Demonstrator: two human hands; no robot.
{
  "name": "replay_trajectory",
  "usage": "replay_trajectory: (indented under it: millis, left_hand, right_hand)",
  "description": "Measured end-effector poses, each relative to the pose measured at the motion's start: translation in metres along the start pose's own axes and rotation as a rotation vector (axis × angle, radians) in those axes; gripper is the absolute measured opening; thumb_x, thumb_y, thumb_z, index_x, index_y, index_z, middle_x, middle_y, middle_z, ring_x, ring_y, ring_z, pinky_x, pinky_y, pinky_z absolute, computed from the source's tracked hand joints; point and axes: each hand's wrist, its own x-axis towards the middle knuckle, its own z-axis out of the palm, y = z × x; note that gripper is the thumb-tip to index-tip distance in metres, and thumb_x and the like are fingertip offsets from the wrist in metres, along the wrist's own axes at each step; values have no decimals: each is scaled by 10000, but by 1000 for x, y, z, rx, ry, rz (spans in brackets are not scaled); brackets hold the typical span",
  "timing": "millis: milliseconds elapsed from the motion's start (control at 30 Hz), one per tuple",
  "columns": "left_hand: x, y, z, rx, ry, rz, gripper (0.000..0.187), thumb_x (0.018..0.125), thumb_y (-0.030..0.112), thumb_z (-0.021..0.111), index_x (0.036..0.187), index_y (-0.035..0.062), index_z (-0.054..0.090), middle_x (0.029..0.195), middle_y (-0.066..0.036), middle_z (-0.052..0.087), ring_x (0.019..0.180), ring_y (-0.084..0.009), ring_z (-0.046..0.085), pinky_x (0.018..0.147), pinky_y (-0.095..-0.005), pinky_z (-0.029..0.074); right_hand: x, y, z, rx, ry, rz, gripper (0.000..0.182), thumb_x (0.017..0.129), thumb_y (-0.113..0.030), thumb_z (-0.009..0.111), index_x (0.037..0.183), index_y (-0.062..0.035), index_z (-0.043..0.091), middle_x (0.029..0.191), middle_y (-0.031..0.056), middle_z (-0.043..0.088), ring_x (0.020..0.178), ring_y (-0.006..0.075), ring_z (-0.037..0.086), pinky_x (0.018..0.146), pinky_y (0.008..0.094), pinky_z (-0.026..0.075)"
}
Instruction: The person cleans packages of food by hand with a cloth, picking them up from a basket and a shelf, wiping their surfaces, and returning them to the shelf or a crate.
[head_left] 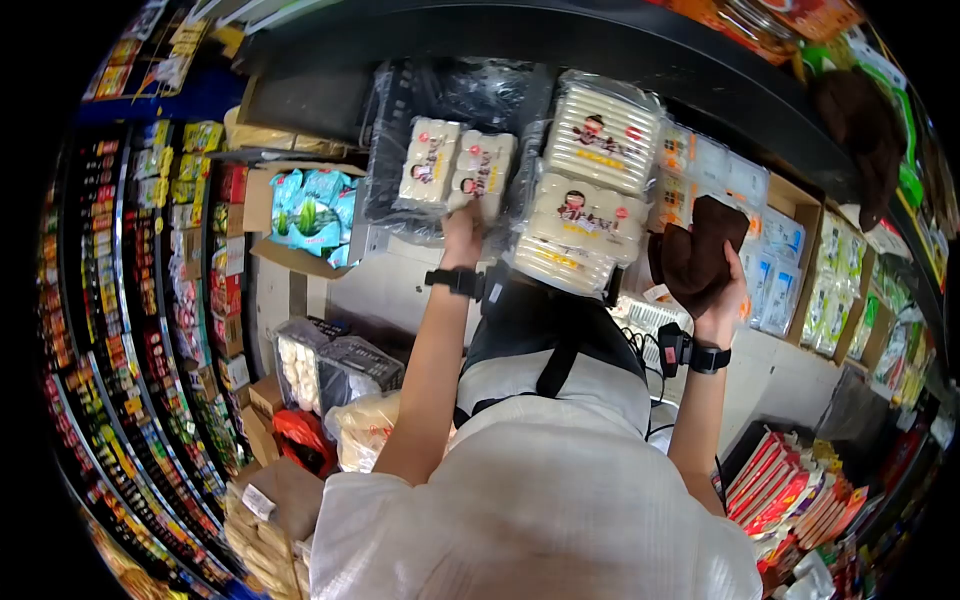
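Note:
My left hand (463,232) is at the lower end of a clear-wrapped pack of white cylindrical pieces (481,175), with its fingers curled at the pack's edge. A similar pack (430,160) lies beside it in the same black plastic-lined tray (384,190). In my right hand (728,293) is a dark brown cloth (703,255), bunched up and held over the shelf. Larger packs of white sticks (604,135) and rolls (585,220) with a printed cartoon figure lie between my hands. Some of my left fingers are hard to make out.
An open carton of blue-green packets (312,215) stands at left. White and blue packets (775,265) fill a box at right. A dark shelf edge (560,40) crosses above. Bags and boxes (275,510) lie on the floor at left, red packages (770,480) at right.

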Motion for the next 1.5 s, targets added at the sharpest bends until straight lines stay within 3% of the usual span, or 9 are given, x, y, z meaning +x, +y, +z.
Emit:
replay_trajectory:
  millis: [100, 133, 333, 667, 800, 900, 1167, 1333, 1500]
  left_hand:
    - [-53, 25, 35, 18, 79, -41, 355, 832, 30, 501, 1182, 51, 448, 1077, -85, 550, 1005, -260, 518, 862, -477, 380]
    - [-58, 23, 33, 148, 85, 2, 490, 806, -15, 508, 1258, 26, 323, 1108, -91, 535, 991, -176, 528, 782, -308, 438]
    - [-72, 14, 70, 779, -223, 441, 249, 852, 155, 550, 1006, -38, 582, 846, -108, 633, 720, -169, 602, 641, -296, 465]
    - [-62, 19, 71, 1103, -170, 447, 470, 716, 356, 721, 931, -43, 595, 707, -77, 590, 628, -157, 552, 569, -267, 444]
    - [-71, 26, 75, 1141, -215, 363, 449, 741, 329, 718, 924, -61, 592, 693, -51, 574, 606, -103, 506, 539, -232, 419]
    - [-67, 25, 72, 1141, -245, 386, 432, 745, 329, 715, 914, -52, 601, 698, -49, 575, 609, -106, 506, 545, -238, 419]
    - [-64, 20, 68, 1101, -220, 403, 416, 764, 337, 694, 903, -47, 610, 726, -61, 595, 650, -118, 524, 591, -243, 428]
    - [-72, 22, 74, 1218, -230, 504, 436, 803, 378, 634, 918, -42, 608, 731, -84, 610, 647, -135, 551, 596, -253, 438]
    - [-70, 26, 77, 1300, -185, 394, 439, 866, 392, 525, 937, -33, 607, 738, -119, 633, 680, -208, 607, 640, -300, 460]
  right_hand:
    - [3, -2, -3, -6, -3, -25, 466, 875, -281, 468, 1234, 12, 425, 1176, 147, 532, 1094, 268, 504, 969, 365, 378]
    - [6, 0, -4, -58, 72, -72, 473, 858, -260, 498, 1236, 13, 415, 1170, 149, 535, 1089, 271, 507, 955, 365, 390]
    - [15, 17, -7, -408, 205, -164, 335, 814, -175, 554, 1060, 51, 529, 1009, 116, 597, 867, 211, 594, 795, 306, 474]
    - [14, 55, -24, -830, 118, -348, 196, 849, -157, 578, 903, 31, 594, 896, 62, 625, 763, 109, 562, 665, 247, 444]
    - [0, 54, 0, -1389, -244, -910, 237, 709, -116, 662, 922, -23, 614, 914, 146, 586, 721, 301, 590, 656, 351, 472]
    - [-9, 46, 10, -1746, -194, -688, 276, 666, -118, 659, 934, -60, 629, 956, 124, 583, 769, 326, 592, 676, 385, 484]
    - [5, 28, -47, -1690, 250, -643, 302, 651, -125, 635, 948, -68, 634, 942, 141, 583, 763, 351, 578, 691, 372, 481]
    - [6, 35, -44, -942, 46, -469, 194, 822, -83, 592, 949, 65, 587, 821, 53, 633, 757, 78, 537, 685, 240, 444]
    - [17, 56, -22, -887, -53, -370, 253, 805, -157, 643, 958, 39, 597, 843, 60, 643, 757, 93, 566, 673, 246, 458]
